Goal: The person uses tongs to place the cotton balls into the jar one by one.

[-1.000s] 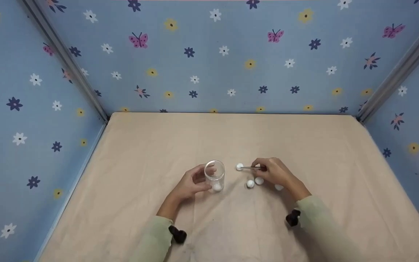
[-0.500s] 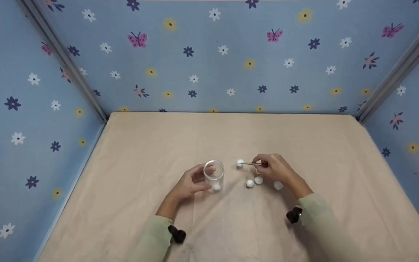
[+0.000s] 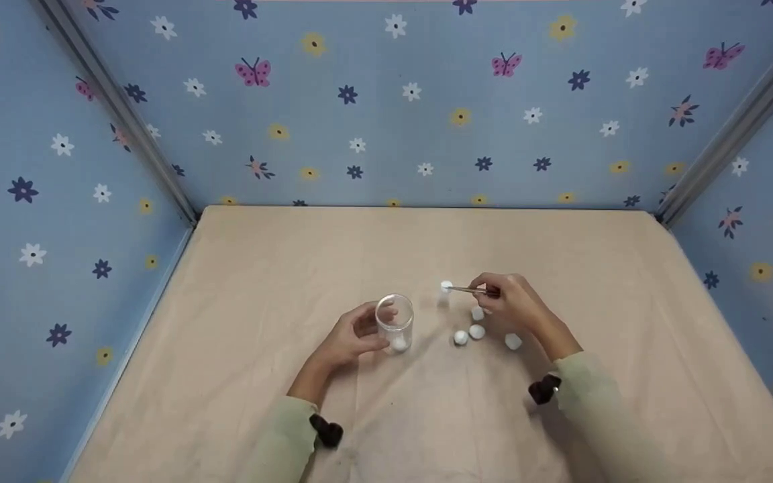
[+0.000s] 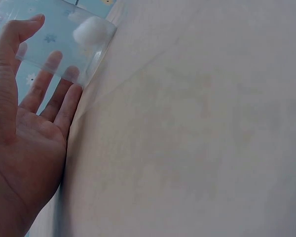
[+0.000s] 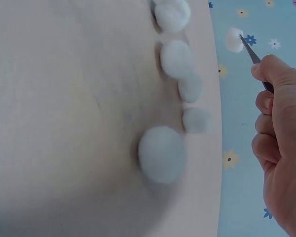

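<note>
My left hand [image 3: 346, 341] grips a clear glass [image 3: 394, 322] standing upright on the table, thumb on one side and fingers round the other. One white cotton ball [image 4: 93, 32] lies at the bottom of the glass. My right hand [image 3: 512, 303] pinches metal tweezers [image 3: 470, 290], which point left. Between their tips is another cotton ball [image 5: 234, 40], raised off the cloth. Below that hand, several loose cotton balls [image 3: 477, 332] rest on the table, seen large in the right wrist view, where the nearest cotton ball [image 5: 163, 154] is.
A beige cloth [image 3: 279, 268] with soft creases covers the table. Blue panels [image 3: 386, 121] printed with flowers and butterflies rise at the back and both sides, joined by grey corner posts [image 3: 735, 127]. Dark wrist devices [image 3: 327, 431] sit by both sleeves.
The right hand has lifted the cotton ball in the tweezers off the cloth and moved slightly away from the body, uncovering more cotton balls. Left hand and glass stay in place.
</note>
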`<state>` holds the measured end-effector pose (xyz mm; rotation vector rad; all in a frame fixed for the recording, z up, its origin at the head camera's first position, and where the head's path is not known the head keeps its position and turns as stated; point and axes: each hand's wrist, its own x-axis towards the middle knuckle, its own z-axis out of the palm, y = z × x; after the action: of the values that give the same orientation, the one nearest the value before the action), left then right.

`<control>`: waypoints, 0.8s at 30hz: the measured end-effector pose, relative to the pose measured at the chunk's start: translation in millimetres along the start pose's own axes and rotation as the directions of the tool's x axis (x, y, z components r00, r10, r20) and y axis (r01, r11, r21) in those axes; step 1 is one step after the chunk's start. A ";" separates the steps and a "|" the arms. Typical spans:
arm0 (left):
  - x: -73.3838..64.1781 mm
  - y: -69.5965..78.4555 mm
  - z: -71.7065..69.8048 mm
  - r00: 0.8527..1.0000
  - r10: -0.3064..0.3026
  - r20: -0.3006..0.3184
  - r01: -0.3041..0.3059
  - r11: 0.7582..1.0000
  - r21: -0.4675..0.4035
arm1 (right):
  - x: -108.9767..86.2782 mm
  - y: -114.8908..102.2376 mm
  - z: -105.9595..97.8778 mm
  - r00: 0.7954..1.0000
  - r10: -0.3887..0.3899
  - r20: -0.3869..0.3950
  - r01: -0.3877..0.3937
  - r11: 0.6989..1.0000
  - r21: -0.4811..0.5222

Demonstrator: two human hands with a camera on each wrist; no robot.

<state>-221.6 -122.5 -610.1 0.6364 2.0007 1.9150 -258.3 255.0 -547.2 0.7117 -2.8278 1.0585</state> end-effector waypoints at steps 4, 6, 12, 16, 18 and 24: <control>0.1 -1.4 -0.4 1.000 0.004 -0.001 -0.004 1.000 0.003 | 1.7 -1.0 -3.6 0.999 -0.030 -0.015 0.029 0.999 -0.019; -0.1 -1.8 -0.4 1.000 0.010 0.000 -0.010 1.000 0.004 | 2.7 -1.9 -5.8 0.999 -0.041 -0.019 0.041 0.999 -0.023; 0.2 -2.7 -0.1 1.000 0.029 0.004 -0.029 0.999 0.014 | 4.5 -5.7 -11.7 0.996 -0.076 -0.037 0.075 0.997 -0.038; 0.0 -2.1 -0.4 1.000 0.019 -0.002 -0.019 0.999 0.028 | 5.6 -10.1 -14.8 0.993 -0.103 -0.051 0.101 0.994 -0.036; 0.1 -1.5 -0.6 1.000 0.013 -0.003 -0.013 0.999 0.031 | 6.1 -12.9 -16.0 0.991 -0.118 -0.056 0.116 0.993 -0.036; 0.8 -0.8 -0.1 1.000 0.000 0.004 0.000 1.000 0.017 | 7.8 -21.4 -17.9 0.987 -0.151 -0.052 0.148 0.988 -0.050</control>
<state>-222.5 -122.2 -610.9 0.6440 2.0170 1.8966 -258.1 248.9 -518.8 0.8608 -2.6934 0.9707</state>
